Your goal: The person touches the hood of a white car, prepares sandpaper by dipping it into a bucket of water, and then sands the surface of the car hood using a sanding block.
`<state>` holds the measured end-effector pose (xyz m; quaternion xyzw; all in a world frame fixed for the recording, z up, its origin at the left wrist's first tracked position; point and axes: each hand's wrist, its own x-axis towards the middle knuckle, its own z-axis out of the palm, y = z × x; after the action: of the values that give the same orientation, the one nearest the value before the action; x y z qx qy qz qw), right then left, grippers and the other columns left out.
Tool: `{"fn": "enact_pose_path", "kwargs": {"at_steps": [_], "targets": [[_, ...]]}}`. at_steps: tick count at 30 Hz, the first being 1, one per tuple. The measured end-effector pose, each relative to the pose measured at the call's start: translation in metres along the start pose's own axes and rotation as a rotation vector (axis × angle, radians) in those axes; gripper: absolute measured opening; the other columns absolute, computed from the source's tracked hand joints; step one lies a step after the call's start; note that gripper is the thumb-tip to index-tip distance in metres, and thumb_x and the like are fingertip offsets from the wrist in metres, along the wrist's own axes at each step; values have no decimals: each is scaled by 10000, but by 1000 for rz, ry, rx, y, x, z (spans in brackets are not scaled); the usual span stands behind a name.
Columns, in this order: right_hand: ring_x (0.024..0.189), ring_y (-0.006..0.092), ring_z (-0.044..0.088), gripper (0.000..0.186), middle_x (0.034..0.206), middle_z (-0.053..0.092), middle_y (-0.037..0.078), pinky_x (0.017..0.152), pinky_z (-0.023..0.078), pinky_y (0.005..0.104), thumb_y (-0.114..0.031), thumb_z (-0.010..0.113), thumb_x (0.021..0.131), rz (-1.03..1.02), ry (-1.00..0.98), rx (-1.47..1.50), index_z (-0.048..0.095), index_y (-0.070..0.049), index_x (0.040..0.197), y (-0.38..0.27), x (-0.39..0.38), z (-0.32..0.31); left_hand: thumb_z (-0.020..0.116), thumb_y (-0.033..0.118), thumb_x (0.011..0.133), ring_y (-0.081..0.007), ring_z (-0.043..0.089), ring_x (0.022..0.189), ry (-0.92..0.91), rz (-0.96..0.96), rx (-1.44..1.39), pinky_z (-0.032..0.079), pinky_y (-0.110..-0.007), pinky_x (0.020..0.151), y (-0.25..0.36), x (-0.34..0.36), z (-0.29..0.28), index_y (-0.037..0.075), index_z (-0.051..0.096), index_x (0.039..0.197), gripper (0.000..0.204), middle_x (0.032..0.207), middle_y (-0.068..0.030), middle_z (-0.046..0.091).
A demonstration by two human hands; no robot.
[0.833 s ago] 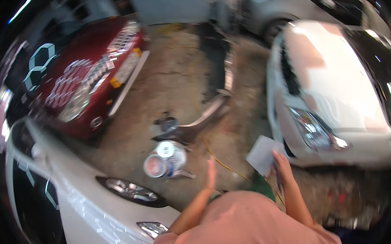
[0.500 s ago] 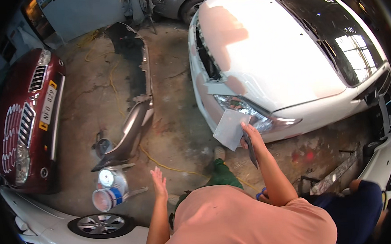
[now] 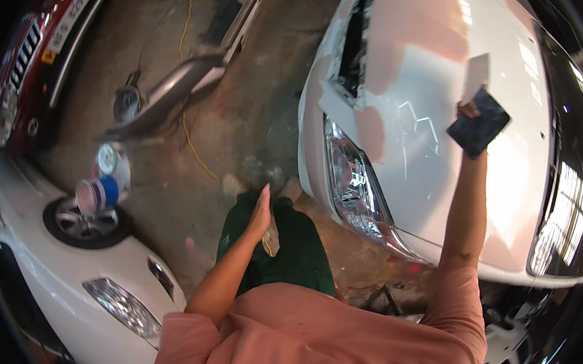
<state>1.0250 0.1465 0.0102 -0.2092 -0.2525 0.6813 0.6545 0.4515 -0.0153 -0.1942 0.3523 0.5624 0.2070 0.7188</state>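
Observation:
My right hand [image 3: 469, 109] is held over the hood of a white car [image 3: 432, 165], which has pinkish filler patches [image 3: 409, 21]. It grips a dark square sheet [image 3: 480, 125] together with a pale, flat, rectangular plate [image 3: 478, 74]; most of the fingers are hidden behind the dark sheet. Whether the plate touches the hood I cannot tell. Low in front of my green trousers, my left hand [image 3: 261, 214] hangs with its fingers stretched out. Nothing shows in it.
Paint cans [image 3: 102, 185] stand on the left near a second white car [image 3: 76, 292]. A loose grey body panel [image 3: 176, 85] lies on the floor beside a yellow cable [image 3: 194, 145]. A dark red car [image 3: 17, 73] is at the far left. The white car's headlight [image 3: 352, 178] faces my legs.
My view has turned, and I am closer to the white car. My right hand has moved from near the headlight to over the hood with both flat pieces. My left hand has swung inward.

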Motion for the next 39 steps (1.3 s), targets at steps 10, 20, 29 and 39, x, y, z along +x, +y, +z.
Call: {"fn": "enact_pose_path", "kwargs": {"at_steps": [10,20,29,39], "targets": [[560,107,473,264,1097,611,186,523,408,221,-139,389,1014,-132,120,23,481,91,1105,-18,-7,-5,170,710,1000,-250,10,1549,71,43,-170,29,-360,1242,-4,202,80,0,76,1589,927,1678,-149,31],[474,122,443,234,914,564,111,490,404,247,-212,544,955,-208,340,-257,538,0,1053,27,4,34,143,549,1059,-327,57,1543,139,343,-88,58,-390,1256,45,355,94,-42,180,1560,775,1649,-229,111],[536,102,497,370,1073,617,94,514,431,233,-255,680,875,-263,335,-214,591,-58,1176,41,1,28,172,505,1059,-340,109,1537,99,458,-69,85,-384,1252,24,385,128,-62,223,1545,749,1636,-241,166],[424,92,411,198,920,585,113,420,377,196,-175,565,961,-153,292,-249,553,12,1025,-8,-3,3,228,411,1076,-350,93,1539,133,431,26,74,-389,1249,-12,296,139,-78,155,1554,687,1643,-243,134]]}}
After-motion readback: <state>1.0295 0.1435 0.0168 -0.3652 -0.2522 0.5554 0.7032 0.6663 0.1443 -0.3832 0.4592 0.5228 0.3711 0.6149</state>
